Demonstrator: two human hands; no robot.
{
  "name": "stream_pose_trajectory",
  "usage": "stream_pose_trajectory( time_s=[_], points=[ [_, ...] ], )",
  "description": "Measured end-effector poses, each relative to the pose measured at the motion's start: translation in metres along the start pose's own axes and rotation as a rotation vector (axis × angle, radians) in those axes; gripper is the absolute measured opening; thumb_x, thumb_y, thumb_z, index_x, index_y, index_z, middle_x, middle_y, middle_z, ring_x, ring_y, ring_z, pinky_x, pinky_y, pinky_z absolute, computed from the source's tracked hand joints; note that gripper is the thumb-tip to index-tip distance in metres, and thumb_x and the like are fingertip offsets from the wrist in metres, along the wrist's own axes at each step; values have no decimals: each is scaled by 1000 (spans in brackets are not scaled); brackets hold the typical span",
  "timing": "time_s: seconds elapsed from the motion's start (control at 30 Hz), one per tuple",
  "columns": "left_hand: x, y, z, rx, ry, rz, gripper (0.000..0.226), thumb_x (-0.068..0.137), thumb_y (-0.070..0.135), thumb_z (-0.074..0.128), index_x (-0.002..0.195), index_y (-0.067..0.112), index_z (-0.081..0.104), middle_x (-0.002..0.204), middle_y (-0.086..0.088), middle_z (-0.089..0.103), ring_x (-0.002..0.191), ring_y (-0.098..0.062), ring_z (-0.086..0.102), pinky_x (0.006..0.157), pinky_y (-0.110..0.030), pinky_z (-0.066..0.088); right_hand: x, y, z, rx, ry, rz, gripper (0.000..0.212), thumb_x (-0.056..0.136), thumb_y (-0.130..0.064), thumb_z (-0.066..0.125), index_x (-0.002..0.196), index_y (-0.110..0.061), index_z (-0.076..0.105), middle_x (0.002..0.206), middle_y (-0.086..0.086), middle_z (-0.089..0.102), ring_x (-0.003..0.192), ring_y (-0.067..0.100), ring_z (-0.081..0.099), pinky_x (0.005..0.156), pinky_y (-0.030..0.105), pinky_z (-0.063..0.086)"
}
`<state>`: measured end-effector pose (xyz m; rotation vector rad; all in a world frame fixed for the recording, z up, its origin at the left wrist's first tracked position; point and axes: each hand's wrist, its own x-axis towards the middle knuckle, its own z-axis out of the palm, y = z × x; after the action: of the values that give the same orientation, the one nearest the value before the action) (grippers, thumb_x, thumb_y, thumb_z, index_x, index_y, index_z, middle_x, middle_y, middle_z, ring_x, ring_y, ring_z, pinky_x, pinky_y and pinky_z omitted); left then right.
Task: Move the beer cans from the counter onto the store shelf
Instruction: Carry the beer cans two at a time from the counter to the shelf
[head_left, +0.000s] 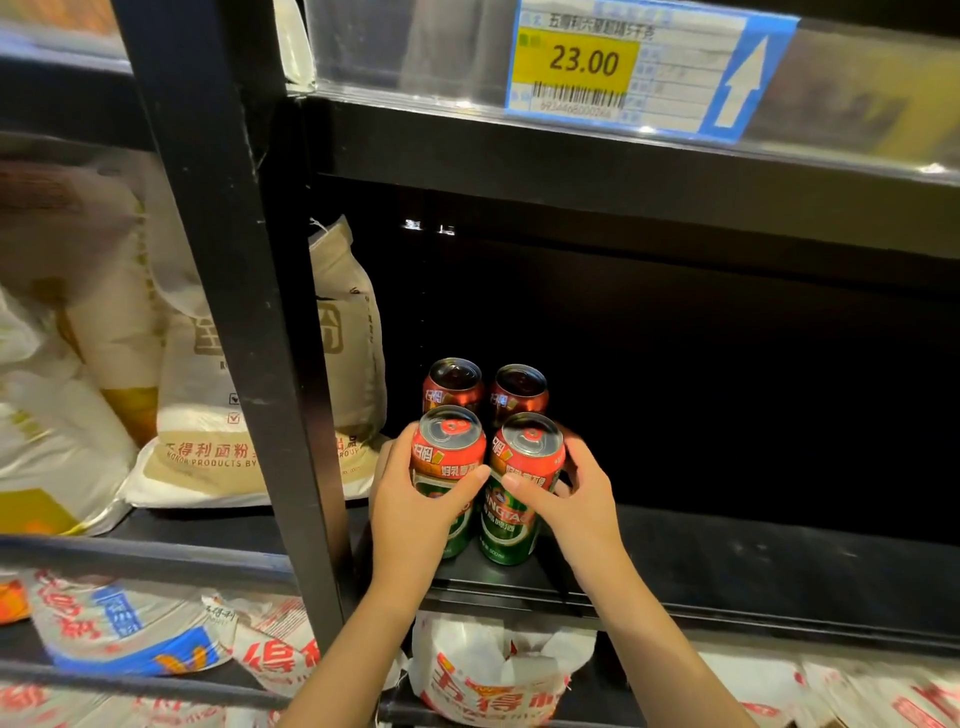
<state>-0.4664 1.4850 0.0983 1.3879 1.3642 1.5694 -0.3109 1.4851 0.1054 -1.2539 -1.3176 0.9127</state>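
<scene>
1. Black store shelf (727, 561) holds four beer cans at its left end, two rows of two, all upright.
2. Flour sacks (208, 395) fill the next bay, beyond the black upright post (249, 312).
3. Left hand (415, 499) wraps the front left can (448, 457); right hand (576, 499) wraps the front right can (524, 467), the two cans just beside each other.
4. Two rear cans (485, 387) stand just behind.
5. Price tag (623, 67) above reads 23.00.

A price tag (623, 67) clipped to the front edge of the upper shelf (571, 150) reads "23.00" on yellow, above a barcode, beside a white arrow pointing up. The right front beer can (511, 512) shows "NGTAO" on green. A beige flour sack (208, 415) reads "PRODUCTS BY".
</scene>
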Motion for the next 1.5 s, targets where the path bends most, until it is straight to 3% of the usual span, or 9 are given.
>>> stream_pose_trajectory(
  time_s=[0.2, 0.33, 0.43, 0.53, 0.7, 0.9, 1.1, 1.23, 1.5],
  points=[
    [-3, -1, -2, -43, -57, -26, 73, 72, 28, 77, 136, 26, 42, 126, 11, 50, 112, 4, 51, 83, -1, 41, -4, 3, -1, -56, 7, -1, 71, 61, -46, 74, 125, -31, 49, 122, -15, 59, 114, 2, 56, 95, 24, 50],
    [-15, -9, -6, -75, -118, -100, 93, 71, 32, 75, 143, 37, 18, 140, 16, 37, 117, 12, 42, 86, 0, 36, -18, 13, -1, -31, 16, 24, 90, 61, -43, 79, 138, -29, 37, 132, -16, 51, 122, -1, 49, 99, 18, 44],
    [-27, -35, -10, 55, -157, -122, 96, 70, 33, 79, 144, 36, 19, 142, 14, 39, 127, 1, 39, 104, -24, 37, -35, 34, 6, -43, 30, 87, 97, 65, -27, 85, 143, -27, 29, 137, -13, 45, 125, -1, 43, 85, 0, 40],
    [-32, -53, -11, 153, -208, -154, 96, 71, 28, 79, 147, 31, 19, 142, 10, 42, 131, -6, 39, 108, -40, 38, -43, 51, 18, -89, 73, 154, 90, 63, -22, 87, 135, -30, 34, 131, -13, 47, 119, -2, 45, 77, 2, 43],
    [-30, -62, -5, 137, -150, -161, 74, 76, 21, 76, 139, 23, 38, 130, 9, 54, 119, -4, 50, 98, -27, 44, -39, 54, 30, -176, 210, 174, 71, 67, -22, 86, 119, -34, 39, 112, -16, 52, 99, -7, 50, 71, 4, 40],
    [-33, -62, -2, 89, -78, -188, 71, 74, 21, 78, 136, 25, 43, 126, 11, 56, 114, -4, 51, 84, -9, 37, -40, 60, 28, -199, 178, 175, 67, 72, -18, 82, 129, -26, 47, 117, -14, 57, 109, 1, 51, 84, 8, 40],
    [-33, -60, -2, 84, -70, -204, 76, 73, 23, 79, 137, 27, 38, 127, 14, 50, 115, -2, 46, 90, -18, 38, -41, 62, 28, -237, 120, 162, 67, 77, -24, 78, 135, -28, 44, 122, -18, 59, 111, -3, 54, 96, 24, 47],
    [-32, -65, -8, 135, -138, -166, 79, 75, 17, 77, 141, 25, 34, 135, 9, 46, 123, -6, 44, 100, -28, 40, -42, 62, 29, -268, 95, 147, 77, 72, -29, 82, 136, -35, 39, 124, -23, 54, 112, -5, 52, 94, 23, 45],
    [-31, -63, -11, 81, -158, -176, 70, 76, 11, 75, 136, 22, 41, 125, 10, 52, 115, -2, 48, 91, -17, 38, -42, 68, 33, -394, 186, 128, 73, 73, -34, 80, 133, -28, 40, 127, -14, 56, 107, -4, 48, 87, 18, 40]
  ],
)
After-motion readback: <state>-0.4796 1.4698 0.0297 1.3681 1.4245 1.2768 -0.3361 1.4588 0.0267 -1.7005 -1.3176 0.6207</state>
